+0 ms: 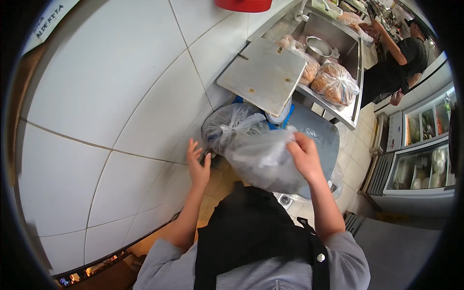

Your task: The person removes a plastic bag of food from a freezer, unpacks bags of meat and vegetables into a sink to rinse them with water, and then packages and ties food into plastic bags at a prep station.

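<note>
My right hand (306, 153) is closed on the upper edge of a clear plastic bag (263, 159), which hangs in front of my apron and is smeared a little by motion. What the bag holds, if anything, I cannot make out. To its left my left hand (198, 164) is raised near the tiled wall, fingers spread, with nothing in it. Just beyond the hands sits a knotted clear plastic bag (232, 126) with dark contents. A grey plastic surface (319, 137) lies beyond and under the bag I hold.
A flat metal lid (263, 72) juts out beside a steel sink (355, 96) holding a metal pot (319, 48) and bagged orange-brown food (336, 84). A co-worker (403, 58) in black stands at the far right. A glass-door fridge (420, 166) is at right. White tiled wall (116, 96) borders my left.
</note>
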Demonstrator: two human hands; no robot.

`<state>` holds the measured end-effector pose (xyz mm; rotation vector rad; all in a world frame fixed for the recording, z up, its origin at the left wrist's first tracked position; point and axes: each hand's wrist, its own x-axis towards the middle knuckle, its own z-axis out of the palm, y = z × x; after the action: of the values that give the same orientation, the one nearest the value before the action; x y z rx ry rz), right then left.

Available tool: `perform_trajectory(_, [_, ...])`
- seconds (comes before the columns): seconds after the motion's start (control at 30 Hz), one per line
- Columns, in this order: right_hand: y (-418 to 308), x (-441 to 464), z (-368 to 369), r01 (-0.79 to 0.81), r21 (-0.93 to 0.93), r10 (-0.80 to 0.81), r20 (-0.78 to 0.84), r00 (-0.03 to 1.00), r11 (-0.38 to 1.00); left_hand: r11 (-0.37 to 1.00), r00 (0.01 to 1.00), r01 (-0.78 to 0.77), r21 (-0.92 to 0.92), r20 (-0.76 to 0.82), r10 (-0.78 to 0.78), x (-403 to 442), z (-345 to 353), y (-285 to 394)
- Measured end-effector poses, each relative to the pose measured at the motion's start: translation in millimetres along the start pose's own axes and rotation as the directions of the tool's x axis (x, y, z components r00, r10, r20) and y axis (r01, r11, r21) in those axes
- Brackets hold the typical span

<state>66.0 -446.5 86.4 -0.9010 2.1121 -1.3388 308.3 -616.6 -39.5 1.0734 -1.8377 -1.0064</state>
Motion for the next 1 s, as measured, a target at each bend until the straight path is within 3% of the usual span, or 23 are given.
perform_trajectory(0.07, [-16,25,21,0.08,0.013,-0.08,-0.008,0.997,0.997,0.998,0.996,-0.051,0.039,-0.073,0.054,-13,-20,8])
perform_trajectory(0.17, [-53,40,47,0.166,-0.112,-0.171,-0.029,0.985,0.98,0.988,0.98,-0.106,0.115,-0.154,0.123,-25,-42,15])
perform_trajectory(0.23, [-62,44,67,0.248,-0.188,-0.282,-0.182,0.942,0.95,0.982,0.976,-0.119,0.145,-0.165,0.142,-26,-48,18])
perform_trajectory(0.27, [-56,46,79,0.312,-0.371,-0.389,-0.154,0.908,0.875,0.977,0.975,-0.139,0.161,-0.153,0.163,-27,-50,19])
perform_trajectory(0.3, [-38,51,92,0.308,-0.37,-0.386,-0.158,0.909,0.876,0.972,0.973,-0.159,0.175,-0.139,0.185,-28,-51,20])
perform_trajectory(0.37, [7,63,121,0.432,-0.546,-0.521,-0.008,0.854,0.717,0.966,0.975,-0.18,0.185,-0.098,0.201,-29,-46,26])
perform_trajectory(0.5, [47,76,151,0.368,-0.616,-0.442,0.035,0.896,0.696,0.94,0.964,-0.266,0.212,0.053,0.261,-29,-29,34])
perform_trajectory(0.63, [46,72,146,0.263,-0.519,-0.31,-0.003,0.951,0.813,0.913,0.937,-0.346,0.218,0.125,0.325,-23,-13,43])
perform_trajectory(0.73, [51,61,130,0.306,-0.362,-0.324,0.012,0.946,0.88,0.923,0.942,-0.32,0.212,0.175,0.286,-20,0,37])
perform_trajectory(0.8, [53,52,123,0.35,-0.31,-0.353,0.048,0.934,0.884,0.92,0.987,-0.142,0.366,-0.016,0.159,-16,11,28])
perform_trajectory(0.83, [54,47,119,0.329,-0.315,-0.34,0.02,0.94,0.89,0.919,0.985,-0.164,0.359,0.013,0.171,-12,15,15])
perform_trajectory(0.9, [56,32,110,0.421,-0.239,-0.429,0.02,0.903,0.875,0.953,0.997,-0.055,0.299,-0.027,0.065,4,17,-14])
perform_trajectory(0.93, [56,23,103,0.418,-0.237,-0.424,0.032,0.905,0.877,0.953,0.997,-0.073,0.294,0.0,0.076,10,17,-17])
perform_trajectory(1.0, [69,5,91,0.395,-0.243,-0.402,0.023,0.916,0.886,0.971,0.971,0.239,0.0,0.01,-0.239,24,16,-22])
